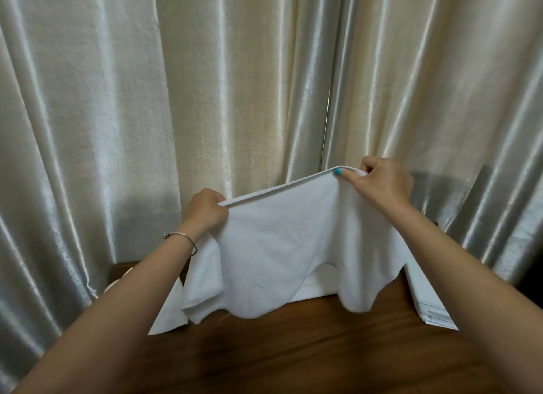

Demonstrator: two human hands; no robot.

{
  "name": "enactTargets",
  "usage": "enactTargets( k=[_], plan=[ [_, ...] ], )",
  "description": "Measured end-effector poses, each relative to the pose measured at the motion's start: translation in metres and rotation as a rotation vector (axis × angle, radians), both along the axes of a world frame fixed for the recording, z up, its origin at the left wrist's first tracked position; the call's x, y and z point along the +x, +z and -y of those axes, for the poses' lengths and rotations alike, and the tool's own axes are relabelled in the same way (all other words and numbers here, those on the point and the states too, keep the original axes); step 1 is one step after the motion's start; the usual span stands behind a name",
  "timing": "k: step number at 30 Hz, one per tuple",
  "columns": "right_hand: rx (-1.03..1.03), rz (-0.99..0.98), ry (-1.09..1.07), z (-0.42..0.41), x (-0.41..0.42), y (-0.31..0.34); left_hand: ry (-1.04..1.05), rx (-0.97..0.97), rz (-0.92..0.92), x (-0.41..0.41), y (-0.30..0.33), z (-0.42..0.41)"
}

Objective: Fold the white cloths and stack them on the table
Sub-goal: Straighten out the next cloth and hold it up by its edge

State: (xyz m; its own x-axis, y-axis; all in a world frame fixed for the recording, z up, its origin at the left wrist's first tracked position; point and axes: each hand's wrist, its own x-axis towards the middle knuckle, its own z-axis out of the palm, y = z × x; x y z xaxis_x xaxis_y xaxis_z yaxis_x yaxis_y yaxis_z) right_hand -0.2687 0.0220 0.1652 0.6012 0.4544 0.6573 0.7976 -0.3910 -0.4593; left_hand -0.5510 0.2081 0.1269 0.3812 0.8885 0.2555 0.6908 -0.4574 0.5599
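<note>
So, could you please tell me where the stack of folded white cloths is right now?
In the head view, the stack of folded white cloths sits at the right edge of the wooden table, under the right forearm, beside the curtain.

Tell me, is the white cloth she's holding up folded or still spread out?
Spread out, not folded. The left hand and right hand pinch the white cloth along its top edge; it hangs loose above the table.

No readable text, label, brand, number or sign on anything in view.
</note>
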Motion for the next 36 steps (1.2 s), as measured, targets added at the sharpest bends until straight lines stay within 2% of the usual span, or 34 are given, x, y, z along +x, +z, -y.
enactTargets(
  k=[3,6,9,11,14,17,24,28,32,36],
  plan=[
    [-0.071,-0.033,0.012,0.009,0.006,-0.011,-0.001,-0.003,-0.065,-0.004,-0.013,0.005],
    [-0.059,-0.221,0.096,0.014,0.018,-0.022,0.026,-0.069,-0.130,-0.011,-0.025,0.002],
    [-0.001,-0.486,0.181,0.018,0.024,-0.027,0.004,-0.204,-0.138,-0.016,-0.035,0.002],
    [0.048,-0.729,0.237,0.021,0.023,-0.026,0.015,-0.211,-0.127,-0.014,-0.039,0.004],
    [-0.042,-1.137,0.373,0.028,0.015,-0.018,0.001,-0.192,-0.096,-0.008,-0.036,0.010],
    [-0.073,-1.346,0.409,0.030,0.007,-0.011,-0.073,-0.280,0.005,-0.002,-0.023,0.025],
    [0.100,-1.610,0.475,0.021,-0.024,-0.018,-0.136,-0.712,0.530,0.009,0.003,0.074],
    [0.168,-1.704,0.495,0.013,-0.055,-0.036,-0.279,-0.973,0.910,0.019,0.003,0.103],
    [0.192,-1.617,0.427,0.000,-0.080,-0.047,-0.430,-1.026,0.958,0.026,-0.007,0.119],
    [0.190,-1.685,0.550,-0.011,-0.102,-0.043,-0.449,-0.959,0.959,0.028,-0.018,0.121]
  ],
)
